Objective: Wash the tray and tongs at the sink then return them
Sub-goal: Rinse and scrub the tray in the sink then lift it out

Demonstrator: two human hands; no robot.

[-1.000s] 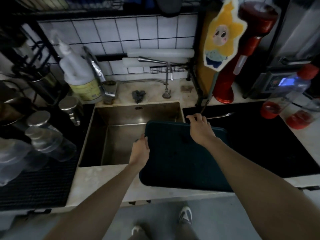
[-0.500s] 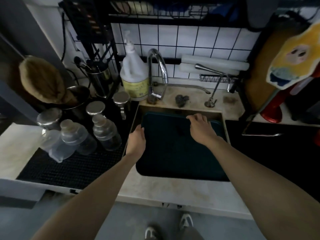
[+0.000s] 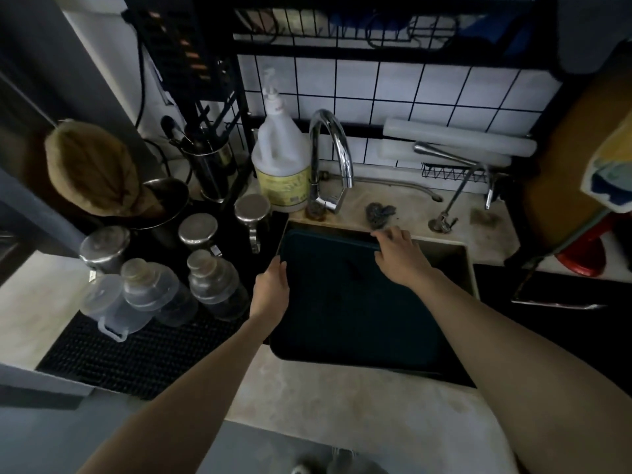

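A dark teal tray [image 3: 352, 313] lies over the steel sink [image 3: 455, 258], covering most of the basin and overhanging its front edge. My left hand [image 3: 272, 289] grips the tray's left rim. My right hand [image 3: 398, 256] holds its far rim, close under the chrome faucet [image 3: 337, 155]. On the black surface at the right lies a thin metal piece [image 3: 557, 304]; I cannot tell whether it is the tongs.
A big soap jug [image 3: 282, 165] stands left of the faucet. Glass jars and steel cups [image 3: 191, 268] crowd the black mat at the left. A dark scrubber [image 3: 378, 213] and a small tap [image 3: 444, 220] sit behind the sink. A red object [image 3: 581, 258] is at far right.
Both hands have carried the tray leftward from the black surface over the sink; it now sits deeper over the basin, nearer the faucet. The view has shifted left.
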